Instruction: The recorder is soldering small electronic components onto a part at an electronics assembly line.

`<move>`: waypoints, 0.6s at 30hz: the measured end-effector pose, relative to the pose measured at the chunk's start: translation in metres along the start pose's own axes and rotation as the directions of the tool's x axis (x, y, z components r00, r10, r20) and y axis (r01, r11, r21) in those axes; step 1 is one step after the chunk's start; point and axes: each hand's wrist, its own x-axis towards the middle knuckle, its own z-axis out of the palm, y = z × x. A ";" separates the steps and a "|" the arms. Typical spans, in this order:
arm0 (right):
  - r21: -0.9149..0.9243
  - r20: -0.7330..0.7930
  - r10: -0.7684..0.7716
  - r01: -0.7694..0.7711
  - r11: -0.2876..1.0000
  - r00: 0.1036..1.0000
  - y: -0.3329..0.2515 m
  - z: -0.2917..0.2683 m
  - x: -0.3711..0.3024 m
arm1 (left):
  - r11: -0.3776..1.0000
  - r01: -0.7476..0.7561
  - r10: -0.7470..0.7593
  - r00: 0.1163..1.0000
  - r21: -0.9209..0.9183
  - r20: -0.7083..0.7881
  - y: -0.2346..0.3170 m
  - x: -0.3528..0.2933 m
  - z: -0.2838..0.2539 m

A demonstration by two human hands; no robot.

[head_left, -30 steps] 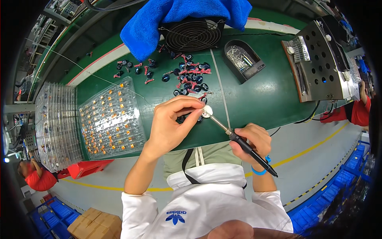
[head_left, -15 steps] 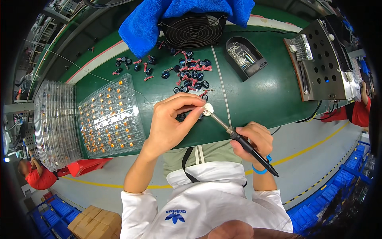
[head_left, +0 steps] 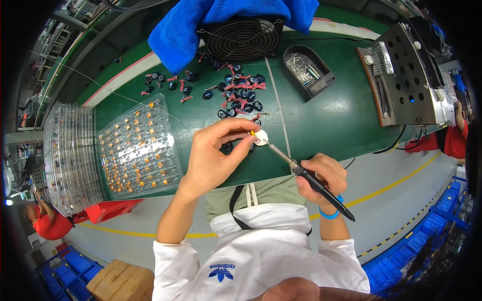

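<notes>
In my right hand (head_left: 325, 176) is a black-handled soldering iron (head_left: 316, 184), gripped like a pen. Its metal tip points up and left, close to a white round piece (head_left: 262, 136) at the middle of the bench. My left hand (head_left: 213, 150) is closed in a pinch beside that piece; a small yellow-orange part (head_left: 252, 133) shows at its fingertips. The fingers hide most of what they hold. Just beyond lies a pile of dark round components with red leads (head_left: 243, 94), and a few more peek out under my left hand.
A clear tray of small orange parts (head_left: 140, 145) lies left, beside stacked clear trays (head_left: 70, 155). A black fan (head_left: 243, 39) under a blue towel (head_left: 175, 42) stands at the back. Right of it sits a black bin of wire pieces (head_left: 321, 88); farther right, a perforated metal box (head_left: 406, 75).
The iron's tip has drawn slightly right and down, away from my left fingertips. The yellow-orange part now shows there. My left hand has barely moved.
</notes>
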 end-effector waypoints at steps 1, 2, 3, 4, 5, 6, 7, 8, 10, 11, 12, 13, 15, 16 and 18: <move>0.001 0.012 0.002 -0.002 1.000 1.000 0.000 0.000 0.000 | 1.000 -0.012 0.012 1.000 0.014 0.006 0.000 0.000 0.000; 0.000 0.010 -0.008 0.008 1.000 1.000 0.000 0.000 0.001 | 0.999 -0.024 0.024 1.000 0.028 0.013 0.001 0.000 -0.001; -0.007 0.022 -0.011 0.012 1.000 1.000 0.001 -0.001 0.001 | 0.999 -0.025 0.024 1.000 0.028 0.013 0.001 0.000 -0.001; -0.013 0.033 -0.015 0.015 1.000 0.999 0.001 -0.001 0.001 | 0.999 -0.022 0.022 1.000 0.027 0.012 0.001 0.000 -0.001; -0.013 0.034 -0.015 0.015 1.000 0.999 0.001 -0.001 0.001 | 1.000 -0.017 0.016 1.000 0.024 0.013 0.002 0.000 -0.001; -0.014 0.033 -0.020 0.021 1.000 0.999 0.001 0.000 0.002 | 0.999 -0.019 0.019 1.000 0.026 0.012 0.002 0.000 -0.001; -0.015 0.034 -0.020 0.021 1.000 0.999 0.001 0.000 0.002 | 0.999 -0.022 0.022 1.000 0.031 0.013 0.002 0.000 -0.001; -0.014 0.033 -0.026 0.027 1.000 0.999 0.001 0.000 0.002 | 0.999 -0.024 0.023 1.000 0.038 0.014 0.002 0.000 -0.001; -0.020 0.043 -0.025 0.026 0.999 0.999 0.000 0.000 0.003 | 0.999 -0.020 0.019 1.000 0.037 0.013 0.002 0.000 -0.001; -0.020 0.044 -0.025 0.026 0.999 0.999 0.000 0.000 0.003 | 0.999 -0.014 0.013 1.000 0.036 0.012 0.001 0.000 -0.001; -0.019 0.047 -0.030 0.031 0.999 0.998 0.000 0.000 0.004 | 0.999 -0.014 0.013 1.000 0.035 0.012 0.001 0.000 -0.001; -0.022 0.053 -0.021 0.022 1.000 0.998 0.000 0.000 0.004 | 0.999 -0.027 0.026 1.000 0.036 0.011 0.001 0.000 -0.001; -0.008 0.060 -0.005 0.005 1.000 0.998 -0.002 -0.002 0.004 | 0.999 -0.040 0.039 0.999 0.037 0.010 0.001 0.000 -0.001; 0.003 0.068 0.025 -0.026 1.000 0.997 -0.003 -0.002 0.004 | 0.998 -0.038 0.037 0.999 0.043 0.011 0.001 0.000 -0.001; 0.002 0.075 0.025 -0.026 1.000 0.997 -0.004 -0.003 0.004 | 0.998 -0.036 0.035 0.999 0.048 0.012 0.000 0.000 -0.001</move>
